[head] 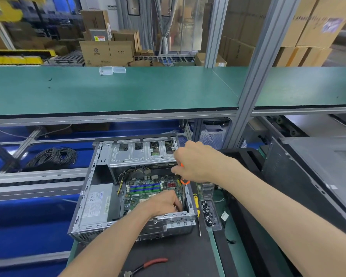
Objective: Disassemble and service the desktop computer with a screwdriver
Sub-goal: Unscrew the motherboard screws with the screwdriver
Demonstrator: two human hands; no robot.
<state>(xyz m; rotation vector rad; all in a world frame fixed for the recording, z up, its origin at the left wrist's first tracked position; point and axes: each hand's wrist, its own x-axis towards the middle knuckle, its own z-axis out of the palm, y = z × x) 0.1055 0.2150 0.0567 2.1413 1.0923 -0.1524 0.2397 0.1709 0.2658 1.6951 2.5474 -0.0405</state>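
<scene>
An open grey desktop computer case lies on the bench with its green motherboard, blue and green memory slots, power supply and metal drive cage exposed. My right hand grips an orange-handled screwdriver over the case's right edge, beside the drive cage. My left hand reaches down inside the case onto the motherboard's near right corner, fingers curled; what they hold is hidden.
A yellow-handled screwdriver lies right of the case beside a clear tray of screws. Red-handled pliers lie at the front. A removed side panel sits at right. Coiled black cable lies at left. A green shelf overhangs.
</scene>
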